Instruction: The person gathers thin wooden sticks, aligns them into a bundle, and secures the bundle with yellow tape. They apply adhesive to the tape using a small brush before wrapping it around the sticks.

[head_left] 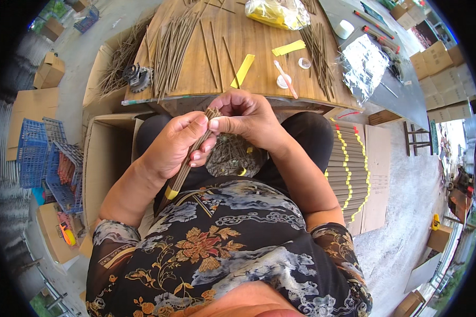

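Note:
A bundle of thin brown incense sticks (182,173) slants in front of my chest, with a yellow paper band (171,193) round its lower end. My left hand (177,138) is wrapped round the upper part of this bundle. At the top end, the thumb and fingers of my right hand (251,120) press together on the stick tips. Whether a small strip is between those fingers is hidden. Just beyond my hands, yellow paper strips (243,71) and loose incense sticks (177,50) lie on the wooden table (195,87).
Banded bundles (349,171) are stacked on cardboard to my right. An open cardboard box (101,164) stands by my left arm. On the table are a plastic bag of yellow strips (277,15), a pink stick (286,82) over a white lid and a black-and-grey tool (138,78).

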Tool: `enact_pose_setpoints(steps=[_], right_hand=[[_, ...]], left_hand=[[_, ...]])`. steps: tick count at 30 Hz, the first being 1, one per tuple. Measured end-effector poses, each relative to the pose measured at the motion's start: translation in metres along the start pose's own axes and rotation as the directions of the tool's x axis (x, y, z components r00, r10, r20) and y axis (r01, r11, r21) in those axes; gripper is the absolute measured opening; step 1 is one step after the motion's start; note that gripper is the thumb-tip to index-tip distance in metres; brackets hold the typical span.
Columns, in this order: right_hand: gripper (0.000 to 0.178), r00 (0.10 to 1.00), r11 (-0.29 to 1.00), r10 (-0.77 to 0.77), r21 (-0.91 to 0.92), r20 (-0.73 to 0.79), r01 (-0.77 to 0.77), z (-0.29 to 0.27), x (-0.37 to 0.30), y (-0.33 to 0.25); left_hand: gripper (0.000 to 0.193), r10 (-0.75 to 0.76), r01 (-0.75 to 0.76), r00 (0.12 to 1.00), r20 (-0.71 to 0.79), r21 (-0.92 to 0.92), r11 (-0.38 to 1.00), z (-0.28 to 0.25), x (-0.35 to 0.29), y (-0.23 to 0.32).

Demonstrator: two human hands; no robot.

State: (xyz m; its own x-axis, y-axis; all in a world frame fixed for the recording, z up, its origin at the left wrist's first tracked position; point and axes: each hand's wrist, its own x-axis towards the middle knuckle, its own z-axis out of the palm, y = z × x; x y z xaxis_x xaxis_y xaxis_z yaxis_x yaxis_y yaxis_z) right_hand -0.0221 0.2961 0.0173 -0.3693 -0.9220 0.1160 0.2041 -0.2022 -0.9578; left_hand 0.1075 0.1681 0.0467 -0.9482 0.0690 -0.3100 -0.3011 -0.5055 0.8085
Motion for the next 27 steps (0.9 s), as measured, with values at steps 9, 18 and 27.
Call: enact_pose_setpoints(steps=[9, 18, 27], right_hand=[[0.034, 0.900, 0.182, -0.327, -0.954, -0.288, -0.240, -0.071, 0.019, 0.080], [0.024, 0.855, 0.364, -0.087, -0.815, -0.511, -0.451, -0.058, 0.035, 0.099], [0.021, 0.929, 0.584, -0.210, -0.801, -0.305, -0.131, -0.050, 0.113, 0.105]], left_hand=[[0.032, 0.031, -0.037, 0.986, -0.161, -0.036, 0.999, -0.043, -0.001, 0.001], [0.032, -0.007, -0.002, 0.981, -0.194, -0.048, 0.999, -0.072, -0.002, -0.003], [0.032, 0.004, -0.017, 0.979, -0.204, -0.060, 0.998, -0.080, -0.002, -0.001]])
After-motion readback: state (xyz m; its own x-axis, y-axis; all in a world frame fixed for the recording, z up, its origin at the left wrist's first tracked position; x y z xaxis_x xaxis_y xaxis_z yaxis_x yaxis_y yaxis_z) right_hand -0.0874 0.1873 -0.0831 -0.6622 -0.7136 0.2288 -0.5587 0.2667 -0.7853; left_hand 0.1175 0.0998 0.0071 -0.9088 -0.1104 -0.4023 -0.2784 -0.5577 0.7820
